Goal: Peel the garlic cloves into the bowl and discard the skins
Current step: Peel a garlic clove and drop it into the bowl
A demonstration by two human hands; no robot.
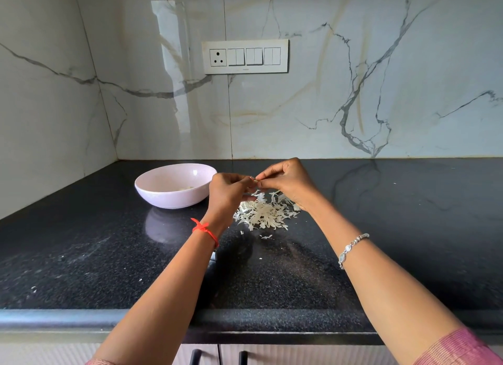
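My left hand (228, 191) and my right hand (287, 182) meet above the black counter, fingertips together, pinching a small garlic clove (253, 178) between them; the clove is mostly hidden by the fingers. Right below the hands lies a pile of pale garlic skins (262, 213). To the left stands a pale pink bowl (163, 194) with a few peeled cloves (186, 188) at its bottom.
The black speckled counter (109, 255) meets marble walls at the back and left. A switch plate with a socket (245, 56) is on the back wall. A few loose skin bits (266, 237) lie nearer me. Cabinet handles (217, 358) show below the counter's front edge.
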